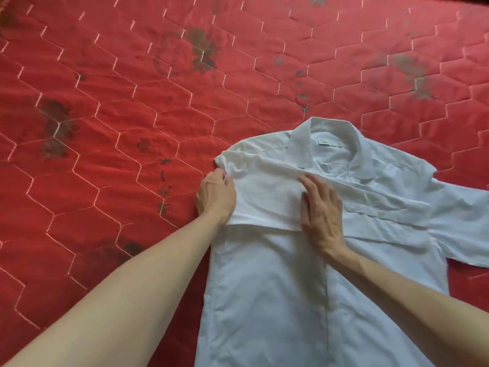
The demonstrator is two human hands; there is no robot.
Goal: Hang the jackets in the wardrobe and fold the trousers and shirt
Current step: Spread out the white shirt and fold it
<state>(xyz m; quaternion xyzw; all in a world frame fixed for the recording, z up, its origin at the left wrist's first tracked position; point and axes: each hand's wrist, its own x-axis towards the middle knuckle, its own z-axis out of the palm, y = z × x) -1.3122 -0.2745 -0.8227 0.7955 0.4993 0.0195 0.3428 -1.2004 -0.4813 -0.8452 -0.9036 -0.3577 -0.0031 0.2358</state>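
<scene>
A white short-sleeved shirt point(277, 287) lies front up on the red quilted bed cover point(105, 128), collar pointing away from me. Its left sleeve is folded across the chest. My left hand point(215, 198) grips the folded edge at the shirt's left shoulder, fingers curled on the cloth. My right hand point(324, 207) lies flat with straight fingers on the chest, pressing the end of the folded sleeve. The right sleeve point(460, 226) is spread out to the side.
The red quilted cover with pale stitched hexagons and dark flower prints fills the whole view. No other garments or furniture show in this frame.
</scene>
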